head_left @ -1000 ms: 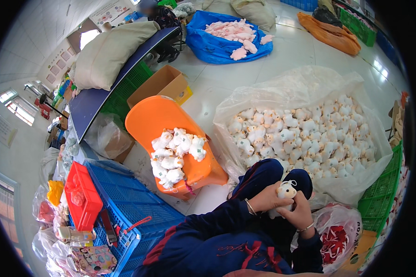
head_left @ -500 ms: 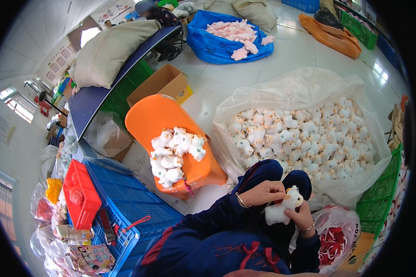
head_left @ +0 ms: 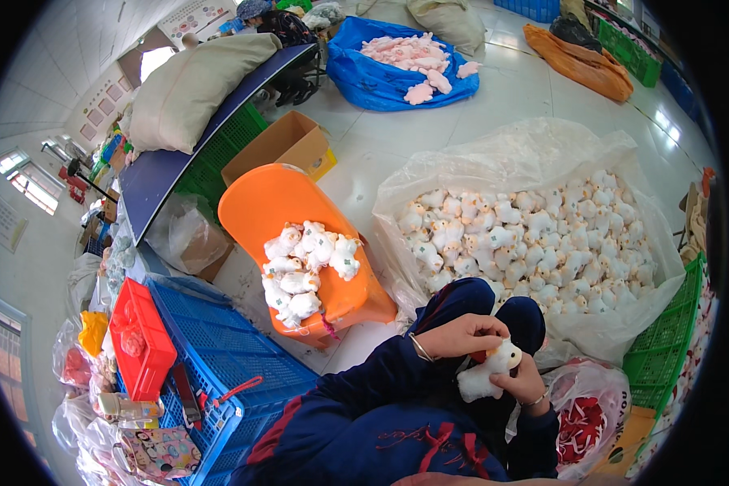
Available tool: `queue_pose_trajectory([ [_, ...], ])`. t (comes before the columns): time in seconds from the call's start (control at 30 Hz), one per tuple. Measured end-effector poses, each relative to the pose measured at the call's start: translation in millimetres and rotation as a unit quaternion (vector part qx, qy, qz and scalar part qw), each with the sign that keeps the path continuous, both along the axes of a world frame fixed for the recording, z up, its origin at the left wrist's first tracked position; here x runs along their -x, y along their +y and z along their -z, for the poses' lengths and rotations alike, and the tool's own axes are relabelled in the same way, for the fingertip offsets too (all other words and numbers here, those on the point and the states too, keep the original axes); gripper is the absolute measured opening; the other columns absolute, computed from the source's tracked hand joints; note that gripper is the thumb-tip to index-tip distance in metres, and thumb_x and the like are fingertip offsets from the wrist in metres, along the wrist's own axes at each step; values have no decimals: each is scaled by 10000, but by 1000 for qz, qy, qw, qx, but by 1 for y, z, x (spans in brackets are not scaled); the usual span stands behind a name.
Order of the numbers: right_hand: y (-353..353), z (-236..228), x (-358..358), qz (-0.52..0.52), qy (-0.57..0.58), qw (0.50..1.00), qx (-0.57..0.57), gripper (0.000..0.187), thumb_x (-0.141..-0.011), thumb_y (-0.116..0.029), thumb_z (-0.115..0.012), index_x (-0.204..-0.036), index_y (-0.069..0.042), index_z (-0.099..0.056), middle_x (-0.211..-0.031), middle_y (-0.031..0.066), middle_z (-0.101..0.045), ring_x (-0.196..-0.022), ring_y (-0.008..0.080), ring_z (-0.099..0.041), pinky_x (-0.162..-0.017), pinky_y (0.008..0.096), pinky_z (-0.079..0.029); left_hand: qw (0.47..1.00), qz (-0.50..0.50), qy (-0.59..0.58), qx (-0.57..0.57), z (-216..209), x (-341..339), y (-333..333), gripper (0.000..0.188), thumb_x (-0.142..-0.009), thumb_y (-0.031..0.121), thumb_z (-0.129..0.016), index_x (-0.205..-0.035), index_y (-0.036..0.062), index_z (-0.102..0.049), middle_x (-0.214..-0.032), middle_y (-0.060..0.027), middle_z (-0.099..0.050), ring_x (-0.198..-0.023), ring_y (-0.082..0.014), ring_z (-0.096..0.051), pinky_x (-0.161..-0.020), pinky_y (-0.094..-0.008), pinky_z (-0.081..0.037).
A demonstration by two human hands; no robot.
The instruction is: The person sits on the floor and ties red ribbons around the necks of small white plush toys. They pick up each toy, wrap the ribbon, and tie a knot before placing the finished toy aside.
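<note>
Over my lap I hold a small white plush animal (head_left: 476, 384) with an orange-tan patch on its head. My right hand (head_left: 528, 384) is closed around its side, the thumb lying across the front. At the toy's neck my left hand (head_left: 460, 335) is closed in a pinch, and a bit of red ribbon (head_left: 479, 355) shows just under its fingertips. Those fingers hide part of the ribbon and the back of the toy's head. Beside my right forearm, a clear plastic bag (head_left: 616, 390) contains red ribbons with white parts (head_left: 579, 429).
Ahead lies a big clear sack (head_left: 413, 182) of white plush toys (head_left: 535, 235). An orange stool (head_left: 259, 202) bears several more. Blue crates (head_left: 219, 340) with a red tray (head_left: 155, 356) stand left, a green crate (head_left: 664, 340) right. A person (head_left: 287, 32) sits at the far table.
Both hands and the plush toy have shifted slightly, the toy a little left and lower. The left hand keeps its pinch at the toy's neck.
</note>
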State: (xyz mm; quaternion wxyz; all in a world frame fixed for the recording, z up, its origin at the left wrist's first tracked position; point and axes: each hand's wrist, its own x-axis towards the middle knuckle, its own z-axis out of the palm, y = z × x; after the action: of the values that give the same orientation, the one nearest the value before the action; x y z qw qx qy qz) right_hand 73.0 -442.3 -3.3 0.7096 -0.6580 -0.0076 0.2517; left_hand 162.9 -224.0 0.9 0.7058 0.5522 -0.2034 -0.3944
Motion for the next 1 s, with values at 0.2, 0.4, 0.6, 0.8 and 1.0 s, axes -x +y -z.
queue_pose_trajectory([
  [0.2,-6,3,3,22,2,998,-59,546,-747,-101,-775,-1257,-3,-605,-1131,56,-680,-1032,158,-653,-939,326,-512,991,-4,-110,-69,20,-7,5,321,-953,195,-690,-1215,15,-646,-909,2,-641,-826,-64,-582,-715,-236,-495],
  [0.4,-5,7,0,105,-13,993,-55,629,-725,-112,-777,-1309,-5,-571,-1154,49,-664,-1061,161,-642,-964,332,-498,991,28,-85,-103,10,0,7,225,-900,194,-744,-983,-13,-714,-821,-20,-681,-763,-70,-587,-719,-247,-490],
  [0.6,-4,7,-2,96,-19,993,-64,664,-696,-107,-808,-1301,-26,-547,-1131,34,-642,-1039,152,-631,-944,317,-494,979,-57,-172,-89,20,1,3,153,-874,126,-746,-924,24,-642,-795,-35,-619,-716,-118,-577,-663,-272,-471],
  [0.8,-6,-1,-6,66,-32,996,-40,666,-691,-94,-825,-1293,-32,-547,-1106,34,-641,-1013,146,-632,-919,305,-501,873,-134,-409,-230,12,10,-4,156,-841,114,-720,-892,69,-579,-840,-98,-600,-763,-313,-631,-675,-391,-502],
  [1.0,2,-1,-12,96,-57,993,45,591,-709,-59,-815,-1242,-29,-559,-1096,43,-645,-984,139,-642,-874,299,-524,890,-48,-378,-251,15,18,2,182,-910,237,-646,-956,63,-672,-867,-125,-664,-840,-343,-666,-732,-447,-524],
])
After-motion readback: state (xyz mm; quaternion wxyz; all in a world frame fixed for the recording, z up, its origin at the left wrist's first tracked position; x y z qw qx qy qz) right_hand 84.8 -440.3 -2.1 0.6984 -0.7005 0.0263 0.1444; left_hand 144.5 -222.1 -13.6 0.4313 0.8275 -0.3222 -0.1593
